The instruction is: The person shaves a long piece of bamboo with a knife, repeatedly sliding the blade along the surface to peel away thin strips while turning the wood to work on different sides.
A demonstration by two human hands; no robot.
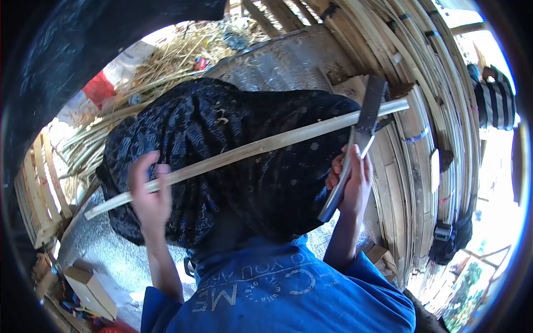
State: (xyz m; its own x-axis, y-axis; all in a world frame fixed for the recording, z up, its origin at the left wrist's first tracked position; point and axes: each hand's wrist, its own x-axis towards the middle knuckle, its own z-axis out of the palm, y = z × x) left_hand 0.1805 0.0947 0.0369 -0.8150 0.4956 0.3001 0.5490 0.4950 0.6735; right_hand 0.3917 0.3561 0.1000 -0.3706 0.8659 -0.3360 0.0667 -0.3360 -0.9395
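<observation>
A long pale bamboo strip (261, 145) slants across the black patterned cloth (233, 188) over the lap. My left hand (151, 191), slightly blurred, is around the strip near its left end, thumb and fingers on either side. In my right hand (355, 177) is a knife (371, 105) with a wide dark blade and a long curved handle that reaches down past the wrist. Its blade crosses the strip near the right end, covering a short piece of it. Whether the edge cuts into the strip cannot be made out.
Long bundles of bamboo slats (438, 111) are stacked along the right side. Loose stalks and shavings (172, 64) lie at the back left. A small cardboard box (91, 291) stands at lower left. A striped cloth (496, 102) hangs at the far right.
</observation>
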